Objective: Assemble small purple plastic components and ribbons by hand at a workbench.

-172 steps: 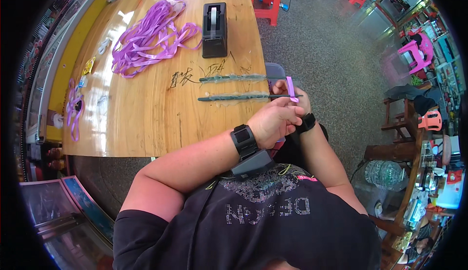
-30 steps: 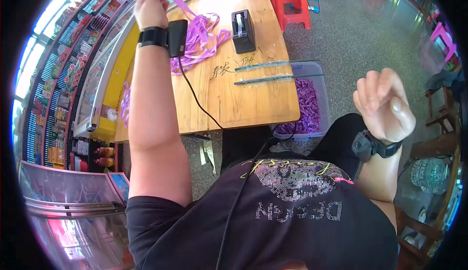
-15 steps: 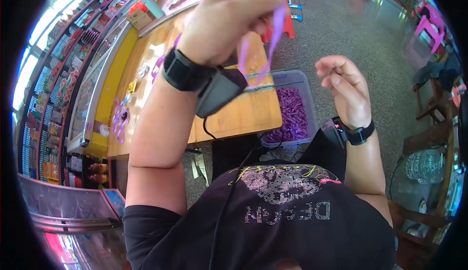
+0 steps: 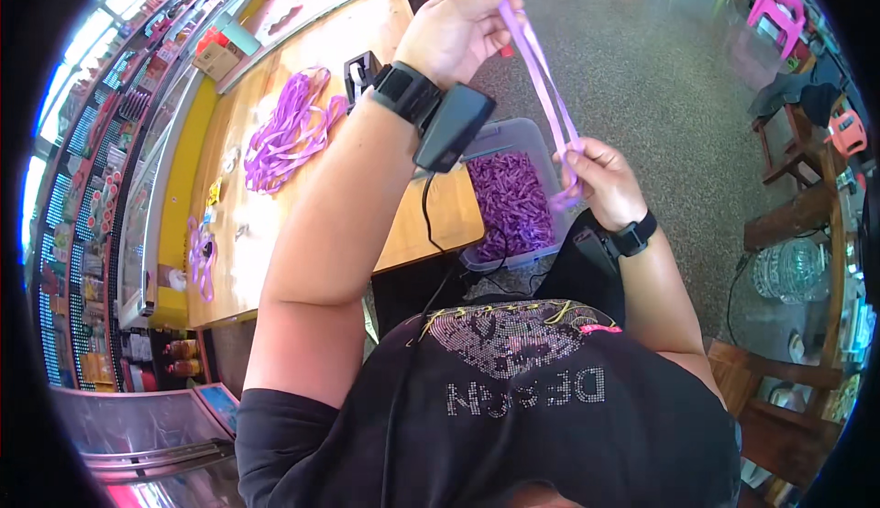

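Head view | left hand (image 4: 451,38), far; right hand (image 4: 610,182), near: apart, both pinching shiny purple ribbon (image 4: 537,72) | black T-shirt (image 4: 568,462): silver studded lettering (image 4: 527,393)

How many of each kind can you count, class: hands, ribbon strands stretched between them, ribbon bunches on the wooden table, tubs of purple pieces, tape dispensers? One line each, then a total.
Hands (left hand, right hand): 2
Ribbon strands: 2
Ribbon bunches (large bunch, small bunch): 2
Tub: 1
Tape dispenser: 1
Total: 8
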Demonstrator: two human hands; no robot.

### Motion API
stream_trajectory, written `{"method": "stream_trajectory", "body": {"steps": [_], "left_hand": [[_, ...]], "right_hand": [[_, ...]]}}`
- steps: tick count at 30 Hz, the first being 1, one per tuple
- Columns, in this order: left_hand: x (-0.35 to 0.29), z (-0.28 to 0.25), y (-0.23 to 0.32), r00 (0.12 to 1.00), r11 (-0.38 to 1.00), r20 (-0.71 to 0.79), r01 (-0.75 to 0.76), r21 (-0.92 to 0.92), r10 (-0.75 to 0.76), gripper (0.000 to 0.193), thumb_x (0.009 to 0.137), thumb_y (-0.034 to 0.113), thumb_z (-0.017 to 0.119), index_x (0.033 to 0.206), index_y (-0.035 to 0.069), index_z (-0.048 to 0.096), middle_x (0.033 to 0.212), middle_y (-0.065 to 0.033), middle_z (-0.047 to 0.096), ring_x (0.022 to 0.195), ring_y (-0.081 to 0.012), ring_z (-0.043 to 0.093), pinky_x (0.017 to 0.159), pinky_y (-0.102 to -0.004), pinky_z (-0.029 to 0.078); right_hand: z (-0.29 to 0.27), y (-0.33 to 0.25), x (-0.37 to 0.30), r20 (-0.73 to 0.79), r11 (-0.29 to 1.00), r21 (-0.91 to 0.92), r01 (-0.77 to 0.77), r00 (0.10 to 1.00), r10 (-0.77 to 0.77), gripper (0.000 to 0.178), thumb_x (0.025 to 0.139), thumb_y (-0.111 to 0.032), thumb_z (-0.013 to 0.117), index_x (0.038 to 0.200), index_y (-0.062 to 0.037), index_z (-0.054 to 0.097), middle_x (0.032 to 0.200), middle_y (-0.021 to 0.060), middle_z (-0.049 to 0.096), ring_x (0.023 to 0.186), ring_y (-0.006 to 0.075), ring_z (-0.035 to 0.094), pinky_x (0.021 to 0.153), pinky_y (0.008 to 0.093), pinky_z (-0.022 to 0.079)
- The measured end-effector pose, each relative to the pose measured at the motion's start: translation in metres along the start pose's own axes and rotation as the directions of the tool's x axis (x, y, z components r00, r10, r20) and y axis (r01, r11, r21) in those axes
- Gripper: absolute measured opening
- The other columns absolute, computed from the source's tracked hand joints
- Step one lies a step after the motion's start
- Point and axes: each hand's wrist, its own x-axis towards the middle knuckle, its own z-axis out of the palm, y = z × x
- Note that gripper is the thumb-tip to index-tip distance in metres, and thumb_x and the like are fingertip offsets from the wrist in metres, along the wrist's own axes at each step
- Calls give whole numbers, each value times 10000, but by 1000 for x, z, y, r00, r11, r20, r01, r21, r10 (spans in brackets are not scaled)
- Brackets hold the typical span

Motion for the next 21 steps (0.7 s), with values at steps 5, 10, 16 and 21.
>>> {"method": "stream_trajectory", "body": {"steps": [5,10,16,21], "left_hand": [[22,-55,-41,942,978,-294,116,-172,-163,111,919,138,524,939,40,574,900,-90,616,860,-200,606,730,-283,492],[12,-130,-80,850,948,-428,239,-209,-308,113,910,136,538,953,33,558,882,-87,606,830,-206,601,712,-294,497],[-17,-143,-93,773,955,-585,297,-7,-245,153,860,82,562,1002,27,542,830,-77,594,707,-179,600,610,-286,496],[-55,-107,-84,858,887,-513,260,381,-31,224,852,102,588,1054,10,554,827,-39,600,690,-119,589,596,-240,470]], "right_hand": [[-50,27,7,-227,963,255,84,973,-25,140,909,-158,553,988,-51,598,693,-3,541,602,105,484,576,236,384],[-61,26,15,-285,921,375,105,958,7,150,900,-190,572,990,-71,569,711,-13,525,639,107,485,605,250,398],[-72,28,35,-362,852,460,250,929,-77,108,880,-115,601,974,-67,579,768,40,597,622,113,534,580,237,451],[-53,24,61,-457,942,230,246,882,-119,97,848,-24,620,887,-76,547,840,83,629,636,111,545,560,222,436]]}}
